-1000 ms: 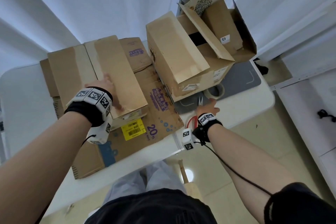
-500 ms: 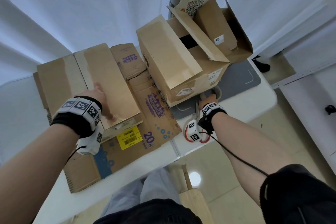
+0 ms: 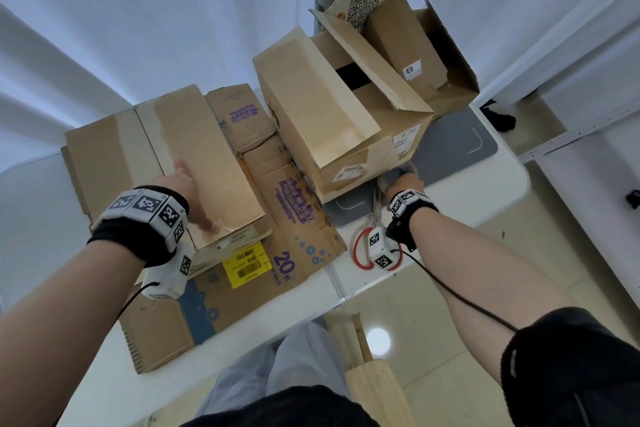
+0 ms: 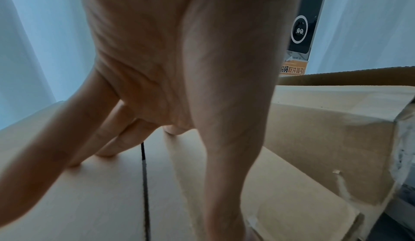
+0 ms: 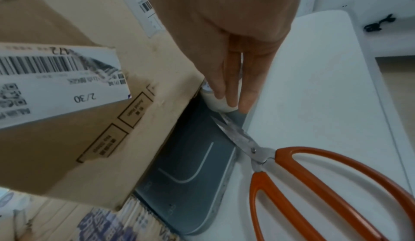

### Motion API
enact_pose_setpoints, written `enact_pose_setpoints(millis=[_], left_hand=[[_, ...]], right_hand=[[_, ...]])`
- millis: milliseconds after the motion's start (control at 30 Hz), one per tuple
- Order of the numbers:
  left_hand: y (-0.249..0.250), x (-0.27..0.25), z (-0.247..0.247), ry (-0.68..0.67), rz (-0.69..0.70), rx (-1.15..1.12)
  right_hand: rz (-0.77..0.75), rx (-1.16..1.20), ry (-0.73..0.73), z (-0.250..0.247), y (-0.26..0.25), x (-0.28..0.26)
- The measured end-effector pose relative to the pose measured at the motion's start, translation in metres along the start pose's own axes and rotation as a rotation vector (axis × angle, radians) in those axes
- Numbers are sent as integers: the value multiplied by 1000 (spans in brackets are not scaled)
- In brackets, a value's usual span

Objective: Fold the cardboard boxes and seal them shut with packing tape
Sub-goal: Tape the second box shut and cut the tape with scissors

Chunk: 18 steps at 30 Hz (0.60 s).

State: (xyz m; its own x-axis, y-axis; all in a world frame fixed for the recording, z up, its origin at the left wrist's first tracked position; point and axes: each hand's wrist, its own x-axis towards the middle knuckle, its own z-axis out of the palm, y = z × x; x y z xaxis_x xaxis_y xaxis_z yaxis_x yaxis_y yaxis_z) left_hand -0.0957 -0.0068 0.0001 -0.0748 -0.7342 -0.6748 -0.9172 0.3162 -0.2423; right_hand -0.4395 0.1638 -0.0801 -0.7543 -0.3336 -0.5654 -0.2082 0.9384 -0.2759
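Observation:
My left hand [image 3: 187, 184] presses flat on the closed top flaps of a cardboard box [image 3: 194, 149] at the left of the table. In the left wrist view its straight fingers [image 4: 107, 138] rest beside the dark seam between the flaps [image 4: 292, 173]. My right hand [image 3: 401, 182] reaches to a pale tape roll [image 3: 412, 168] at the foot of a larger box [image 3: 329, 121] whose flaps stand open. The right wrist view shows straight fingers [image 5: 233, 85] laid over the roll [image 5: 221, 105]; the thumb is hidden.
Orange-handled scissors [image 5: 292, 165] lie just behind the roll, partly on a grey mat [image 5: 191, 173]. Flattened printed cardboard [image 3: 298, 218] lies between the boxes. Another open box [image 3: 433, 55] stands at the back right. The white table's edge [image 3: 485, 204] is near; a wooden stool [image 3: 374, 385] is below.
My right hand has moved forward from beside the scissors to the tape roll under the open box. My left hand has stayed pressed on the left box.

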Motion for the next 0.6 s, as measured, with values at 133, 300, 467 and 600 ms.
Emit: enact_pose_setpoints(millis=[133, 300, 467, 600], left_hand=[[-1, -2, 1, 30, 7, 14], [3, -10, -4, 25, 16, 24], [6, -12, -7, 14, 9, 18], [5, -12, -6, 19, 14, 28]], right_hand=[[-21, -69, -22, 5, -2, 1], [-102, -202, 31, 12, -10, 0], [-217, -293, 87, 19, -10, -9], [-124, -326, 214, 13, -11, -24]])
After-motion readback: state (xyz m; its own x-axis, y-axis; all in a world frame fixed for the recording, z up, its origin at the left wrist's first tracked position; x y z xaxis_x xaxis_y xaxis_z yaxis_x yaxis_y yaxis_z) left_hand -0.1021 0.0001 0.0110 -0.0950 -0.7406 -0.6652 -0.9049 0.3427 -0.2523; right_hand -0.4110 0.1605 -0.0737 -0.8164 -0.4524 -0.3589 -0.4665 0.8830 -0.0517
